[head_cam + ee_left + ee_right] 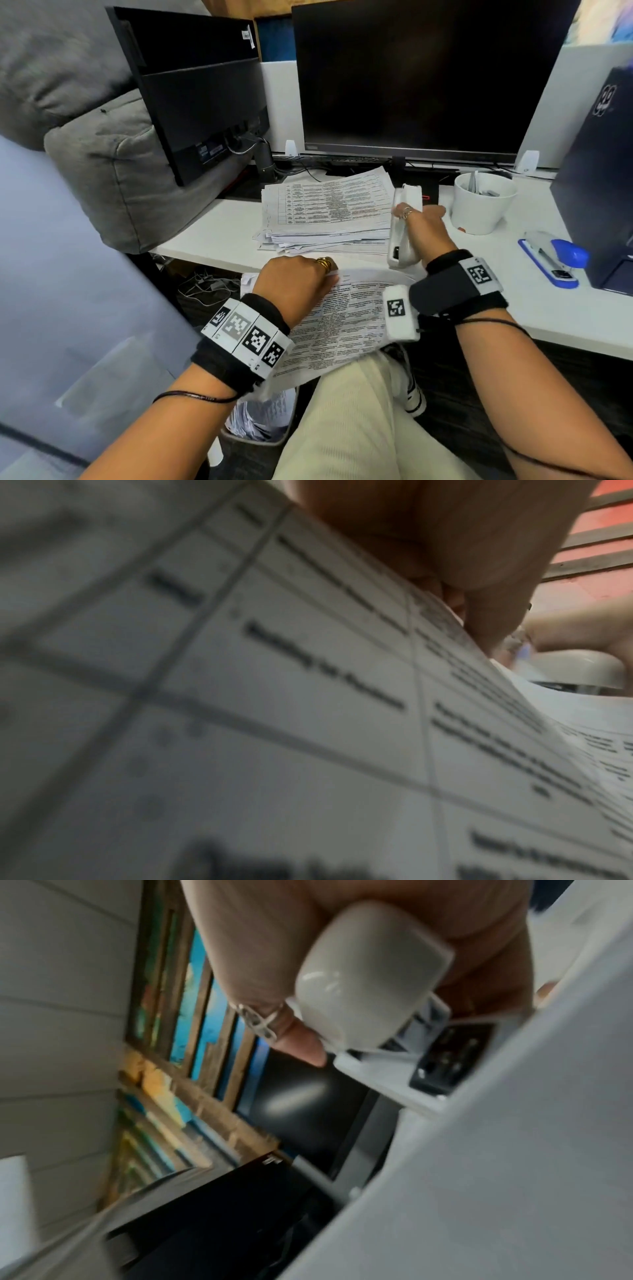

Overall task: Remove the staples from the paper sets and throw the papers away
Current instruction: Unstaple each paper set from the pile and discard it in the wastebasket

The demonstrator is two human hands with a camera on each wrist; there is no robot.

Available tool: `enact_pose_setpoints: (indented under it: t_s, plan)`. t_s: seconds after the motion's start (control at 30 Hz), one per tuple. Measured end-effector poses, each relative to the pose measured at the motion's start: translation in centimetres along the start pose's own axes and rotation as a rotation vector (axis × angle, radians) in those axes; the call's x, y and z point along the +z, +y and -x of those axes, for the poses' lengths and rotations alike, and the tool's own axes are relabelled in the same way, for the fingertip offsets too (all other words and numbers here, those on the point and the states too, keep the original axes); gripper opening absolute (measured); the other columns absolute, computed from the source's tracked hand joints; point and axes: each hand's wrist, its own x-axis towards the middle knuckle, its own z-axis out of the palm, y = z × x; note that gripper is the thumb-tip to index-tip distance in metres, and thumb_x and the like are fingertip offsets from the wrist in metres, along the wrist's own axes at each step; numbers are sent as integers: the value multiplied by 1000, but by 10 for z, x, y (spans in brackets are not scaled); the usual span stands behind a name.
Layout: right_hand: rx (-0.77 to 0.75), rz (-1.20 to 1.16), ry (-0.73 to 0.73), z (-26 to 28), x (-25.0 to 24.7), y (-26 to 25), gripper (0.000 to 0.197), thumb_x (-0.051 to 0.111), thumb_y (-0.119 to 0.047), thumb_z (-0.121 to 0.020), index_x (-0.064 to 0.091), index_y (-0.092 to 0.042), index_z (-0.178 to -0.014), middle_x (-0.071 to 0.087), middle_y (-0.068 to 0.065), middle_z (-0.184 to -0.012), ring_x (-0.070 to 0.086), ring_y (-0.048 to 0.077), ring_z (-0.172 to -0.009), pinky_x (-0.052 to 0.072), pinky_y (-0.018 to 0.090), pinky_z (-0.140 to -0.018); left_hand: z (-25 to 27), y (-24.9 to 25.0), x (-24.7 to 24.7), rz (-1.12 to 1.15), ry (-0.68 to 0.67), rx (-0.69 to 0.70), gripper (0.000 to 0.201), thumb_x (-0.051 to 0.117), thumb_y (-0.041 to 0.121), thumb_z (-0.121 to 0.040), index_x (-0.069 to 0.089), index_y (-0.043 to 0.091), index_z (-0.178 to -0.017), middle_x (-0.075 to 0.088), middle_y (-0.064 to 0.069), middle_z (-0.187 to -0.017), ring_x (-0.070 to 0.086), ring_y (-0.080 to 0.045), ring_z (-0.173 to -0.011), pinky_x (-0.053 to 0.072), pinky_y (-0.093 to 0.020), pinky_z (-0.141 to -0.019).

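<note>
Left hand [294, 281], grip curled, pinching the far edge of a white printed paper set [346, 315] at the near bench [219, 222] edge; table text too blurred to read. Right hand [424, 226] gripping an upright white stapler [400, 229].

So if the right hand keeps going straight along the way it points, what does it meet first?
Probably the monitor: the right hand, gripping the white stapler, points away over the desk toward it. Depth is unclear from this view.
</note>
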Motion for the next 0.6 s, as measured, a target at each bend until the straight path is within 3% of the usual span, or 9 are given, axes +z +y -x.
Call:
enact_pose_setpoints:
  t_s: [0.07,0.13,0.2,0.33,0.4,0.5,0.6]
  plan:
    - [134,186,-6,-19,-23,8,66,56,-23,-88,19,-1,-138,40,10,-134,41,30,-123,35,33,-97,1,-1,1,21,19,0,37,25,48,-98,52,26,-112,66,3,-95,63,-22,-87,38,-26,-65]
    - [167,510,-17,-33,-43,23,63,57,-30,-86,33,2,-134,45,17,-135,46,34,-120,39,32,-93,1,0,1,32,27,8,35,28,47,-98,53,26,-111,66,3,-95,62,-22,-86,37,-25,-64]
    - [108,768,5,-41,-54,39,53,55,-38,-88,51,3,-121,54,21,-127,52,35,-114,38,29,-84,2,0,1,28,15,17,34,30,47,-98,54,25,-110,66,2,-95,62,-22,-88,36,-25,-64]
    - [32,972,28,-45,-58,56,48,47,-40,-93,60,3,-108,60,22,-118,55,35,-110,40,30,-84,3,3,3,10,-60,8,34,32,48,-97,46,19,-86,65,-3,-96,61,-25,-90,33,-25,-64]
    - [9,1009,32,-42,-56,57,49,45,-43,-93,60,2,-107,61,22,-116,56,36,-107,42,33,-85,2,2,4,26,-68,-2,36,32,50,-97,51,20,-91,66,-3,-96,61,-25,-91,35,-26,-65]
    - [-236,928,57,-27,-48,46,55,51,-50,-90,60,-4,-119,60,19,-121,51,34,-117,42,38,-97,0,-6,6,46,-44,-9,39,31,52,-96,55,25,-109,67,0,-95,62,-22,-89,42,-27,-68]
    - [-612,705,-109,16,-27,21,52,57,-50,-85,58,-16,-125,54,7,-131,37,23,-130,30,35,-105,1,-16,4,57,61,-24,35,35,49,-96,57,23,-105,68,0,-88,64,-23,-81,41,-26,-61]
